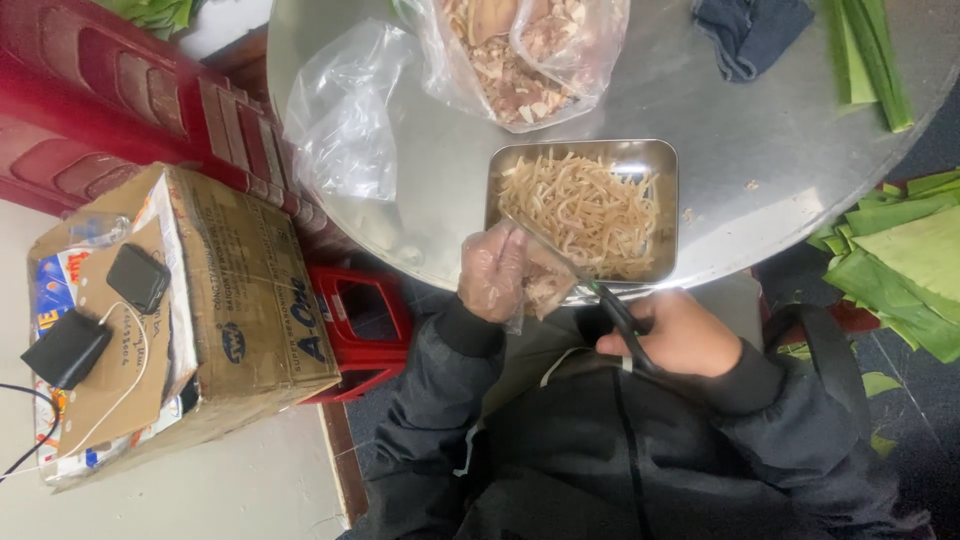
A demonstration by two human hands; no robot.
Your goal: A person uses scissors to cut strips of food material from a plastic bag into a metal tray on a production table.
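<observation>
Down at the near edge of the round metal counter point(450, 170), the left hand point(492, 272), in a thin clear plastic glove, is closed around a pale piece of food point(545, 285) and holds it just over the rim of the metal tray point(668, 215). At about four o'clock from it, the bare right hand point(680, 333) is gripped around the dark handles of a pair of scissors point(590, 285), whose blades run up toward ten o'clock and meet the piece beside the gloved fingers. Whether the blades stand apart or together cannot be told.

Pale cut strips point(585, 210) fill the tray. At twelve o'clock from it lies an open clear bag of chopped pieces point(520, 75), with an empty plastic bag point(345, 115) toward ten o'clock. A dark cloth point(750, 30) and green leaves point(870, 60) lie at one o'clock, more leaves point(905, 255) at three. Far off at nine o'clock a cardboard box point(240, 290) carries two black chargers point(138, 277).
</observation>
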